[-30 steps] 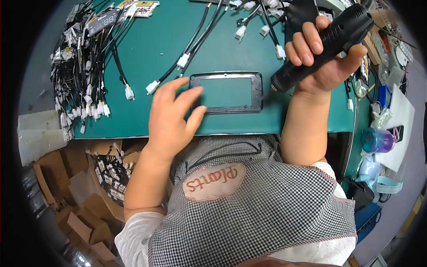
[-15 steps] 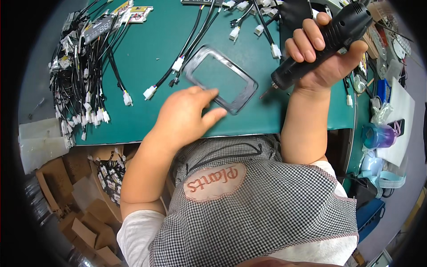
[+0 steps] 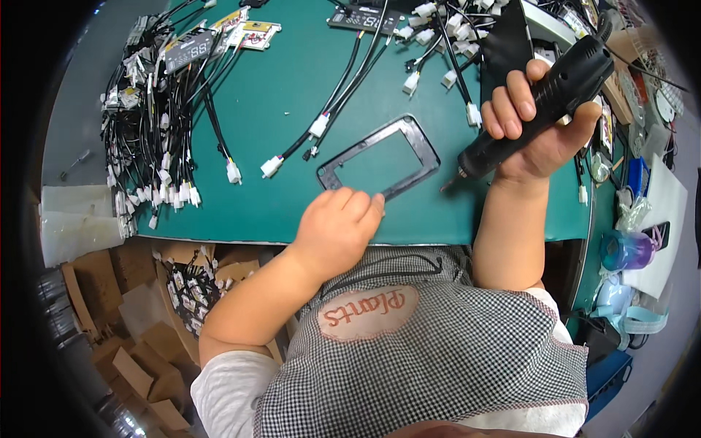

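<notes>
Left hand at centre frame, forearm rising from the lower left, knuckles up, fingers curled downward with tips resting at the lower edge of the black rectangular frame. Left grip loose and half closed, pressing on the frame rather than wrapped round it. Frame lying flat on the green worktop, just above centre, tilted so its right end sits higher in the picture, green showing through its open middle.

Right hand at upper right, forearm upright from the lower centre, wrist bent back. Right grip closed tight round the black electric screwdriver, four fingers over the barrel, thumb behind. Screwdriver slanted, butt toward the upper right corner, tip down-left, hovering just beside the frame's right end, apart from it.

Bundles of black cables with white connectors heaped at upper left of the worktop, more cables running from top centre toward the frame. Small display boards at the top left edge.

Open cardboard boxes at lower left below the worktop edge, one holding small black-and-white parts; contents of the others hard to tell. Purple translucent bottle at right edge, contents unclear. Blue bin at lower right, inside hidden.
</notes>
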`<state>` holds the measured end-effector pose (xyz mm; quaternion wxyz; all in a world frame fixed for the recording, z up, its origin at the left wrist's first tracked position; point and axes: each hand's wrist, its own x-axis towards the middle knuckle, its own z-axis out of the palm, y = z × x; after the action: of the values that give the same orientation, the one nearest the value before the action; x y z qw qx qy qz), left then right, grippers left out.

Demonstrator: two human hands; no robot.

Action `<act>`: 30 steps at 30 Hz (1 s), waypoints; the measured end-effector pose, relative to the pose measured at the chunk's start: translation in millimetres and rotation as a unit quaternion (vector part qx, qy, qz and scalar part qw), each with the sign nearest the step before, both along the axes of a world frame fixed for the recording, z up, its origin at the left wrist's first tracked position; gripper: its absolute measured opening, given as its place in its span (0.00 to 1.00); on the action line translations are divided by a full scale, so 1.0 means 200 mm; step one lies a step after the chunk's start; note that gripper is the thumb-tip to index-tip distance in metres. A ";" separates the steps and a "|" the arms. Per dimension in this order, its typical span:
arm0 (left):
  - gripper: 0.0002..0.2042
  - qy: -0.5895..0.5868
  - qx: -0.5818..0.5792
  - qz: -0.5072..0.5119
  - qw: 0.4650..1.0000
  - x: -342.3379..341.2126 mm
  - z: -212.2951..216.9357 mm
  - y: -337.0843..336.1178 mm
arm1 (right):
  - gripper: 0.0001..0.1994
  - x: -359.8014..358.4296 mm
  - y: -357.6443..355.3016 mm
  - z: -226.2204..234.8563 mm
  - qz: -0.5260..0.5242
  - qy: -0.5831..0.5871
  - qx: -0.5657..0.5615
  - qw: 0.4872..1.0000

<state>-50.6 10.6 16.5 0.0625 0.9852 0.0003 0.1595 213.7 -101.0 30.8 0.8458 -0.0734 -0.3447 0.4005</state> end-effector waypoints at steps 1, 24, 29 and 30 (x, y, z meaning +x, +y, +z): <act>0.11 0.004 -0.006 -0.008 1.000 -0.01 0.00 0.01 | 0.39 -0.01 0.00 0.00 -0.005 -0.001 -0.004 1.000; 0.27 0.233 0.046 0.092 0.967 1.17 0.18 0.92 | 0.37 -0.06 0.04 0.01 -0.039 0.031 -0.021 0.999; 0.31 0.293 0.104 0.117 0.943 1.14 0.25 0.93 | 0.37 -0.06 0.04 0.01 -0.036 0.026 -0.019 0.999; 0.28 0.303 0.153 0.126 0.932 1.10 0.30 0.93 | 0.37 -0.06 0.04 0.01 -0.037 0.025 -0.022 0.999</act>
<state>170.0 196.0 76.7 -0.1122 0.9763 0.1189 -0.1420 202.5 -93.4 31.9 0.8664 -0.0945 -0.3114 0.3786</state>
